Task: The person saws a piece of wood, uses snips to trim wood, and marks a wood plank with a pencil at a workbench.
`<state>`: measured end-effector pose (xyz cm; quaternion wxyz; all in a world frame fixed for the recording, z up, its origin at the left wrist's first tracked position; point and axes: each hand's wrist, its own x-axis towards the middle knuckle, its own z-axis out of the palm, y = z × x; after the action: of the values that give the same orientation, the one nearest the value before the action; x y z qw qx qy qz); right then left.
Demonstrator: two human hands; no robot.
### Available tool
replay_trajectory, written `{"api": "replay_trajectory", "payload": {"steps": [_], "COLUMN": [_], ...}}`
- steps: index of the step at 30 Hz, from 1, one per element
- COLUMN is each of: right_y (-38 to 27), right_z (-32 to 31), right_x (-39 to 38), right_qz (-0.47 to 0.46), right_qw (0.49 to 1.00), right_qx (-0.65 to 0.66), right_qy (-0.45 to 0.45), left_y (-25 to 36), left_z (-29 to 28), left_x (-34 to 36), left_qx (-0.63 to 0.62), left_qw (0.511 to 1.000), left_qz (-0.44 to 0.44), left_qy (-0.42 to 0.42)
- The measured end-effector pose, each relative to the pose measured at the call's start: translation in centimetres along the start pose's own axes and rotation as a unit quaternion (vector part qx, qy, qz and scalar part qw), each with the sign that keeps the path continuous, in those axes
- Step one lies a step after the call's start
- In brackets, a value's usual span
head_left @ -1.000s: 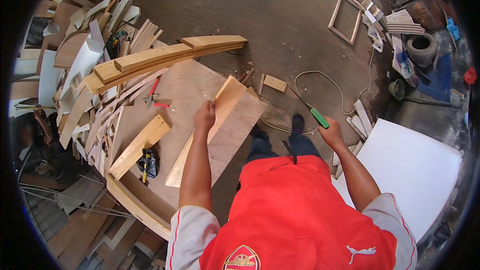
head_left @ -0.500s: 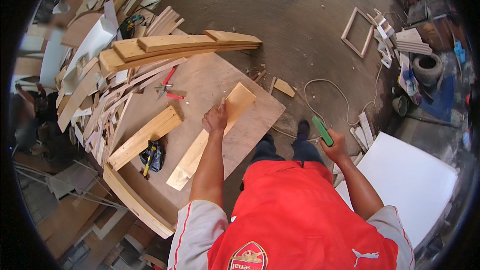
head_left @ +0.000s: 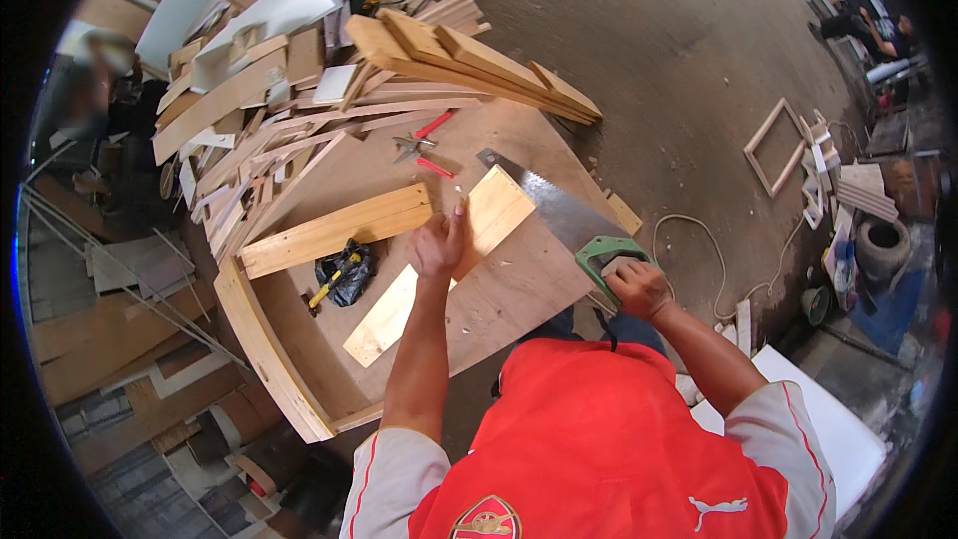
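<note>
A pale wooden board [head_left: 496,208] lay slantwise across the middle of the frame, on a plywood worktop [head_left: 544,284]. The left hand [head_left: 437,242] rested over its middle, hiding that stretch; whether the fingers pressed or gripped it could not be told. At centre right, the right hand [head_left: 639,287] was clenched around the green handle of a handsaw [head_left: 559,208], covering part of the grip. The blade pointed to the upper left, just beside the board's upper end; contact was unclear. Left of centre lay a second board [head_left: 339,230], near a yellow-handled tool [head_left: 337,277] on crumpled black plastic [head_left: 353,286]. Above were red-handled pincers [head_left: 423,146] and stacked planks [head_left: 479,65]. Jumbled offcuts [head_left: 249,105] filled the upper left, where a figure was blurred; another person [head_left: 880,35] at upper right was small and dim. The dark fisheye rim cut off the corners.
</note>
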<state>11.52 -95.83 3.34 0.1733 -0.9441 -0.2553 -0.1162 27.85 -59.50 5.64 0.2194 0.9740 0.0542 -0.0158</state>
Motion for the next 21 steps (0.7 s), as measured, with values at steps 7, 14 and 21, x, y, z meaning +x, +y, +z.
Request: {"api": "replay_trajectory", "payload": {"steps": [7, 14, 21], "right_y": [-2.3, -2.2, -2.9], "right_z": [4.1, 7.1, 6.8], "right_x": [6.8, 10.9, 10.1], "right_qz": [-0.085, -0.047, -0.024], "right_qw": [0.996, 0.997, 0.986], "right_qx": [-0.021, -0.048, -0.029], "right_qy": [0.017, 0.026, -0.165], "left_y": [-3.4, -7.1, -7.6], "left_z": [-5.6, -4.5, -4.5], "left_x": [-0.1, -0.4, 1.6], "left_qx": [-0.075, -0.051, -0.024], "left_qw": [0.996, 0.997, 0.994], "left_qz": [-0.042, -0.047, -0.103], "left_qy": [0.033, 0.046, -0.003]}}
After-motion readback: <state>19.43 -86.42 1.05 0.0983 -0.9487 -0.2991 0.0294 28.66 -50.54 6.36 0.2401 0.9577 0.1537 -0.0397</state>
